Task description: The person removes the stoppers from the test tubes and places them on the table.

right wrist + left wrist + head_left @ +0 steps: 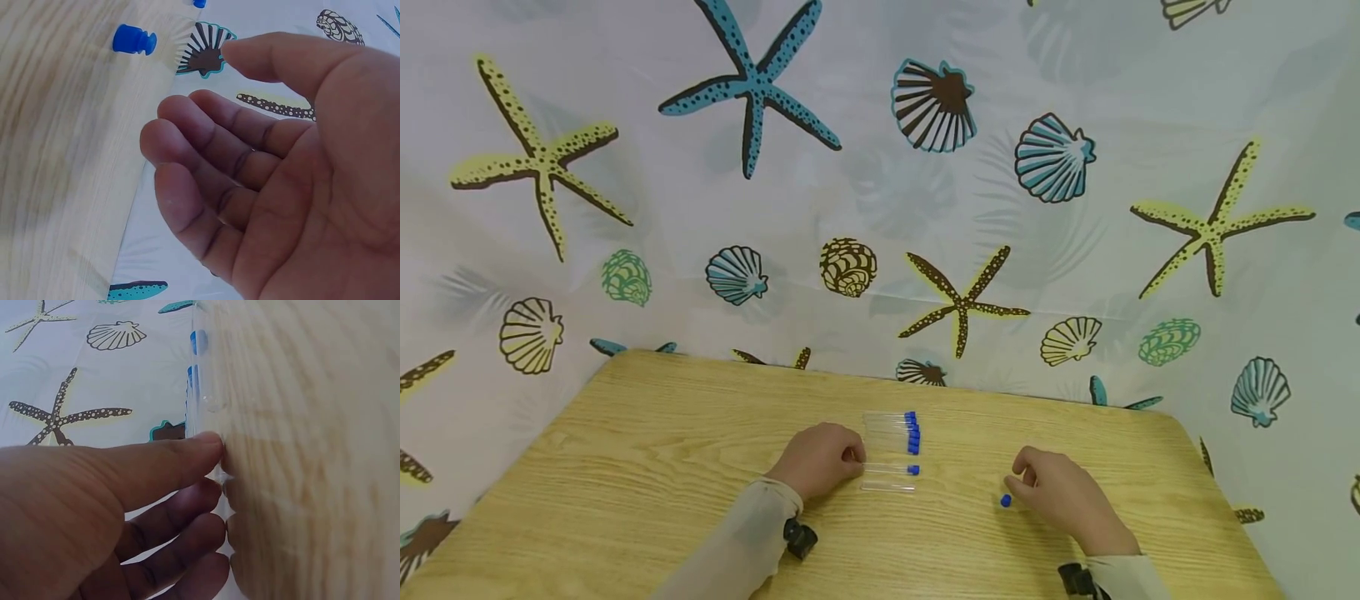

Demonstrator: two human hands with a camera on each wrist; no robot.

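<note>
Looks like capping — uncapped tube (887, 487) lies on table (647, 433), frontward of lone capped tube (887, 469); left hand (820, 461) at their left ends, fingers narrow, can't tell if gripping; right hand (1060, 492) empty, thumb apart; next move likely calls for pinching loose cap (1006, 501) — lying toward right edge.

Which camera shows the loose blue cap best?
The right wrist view: the cap shows large and unobstructed, its stepped shape plain. The head view shows it small, on the table near the right hand. I can't make it out in the left wrist view, which shows other blue caps.
</note>
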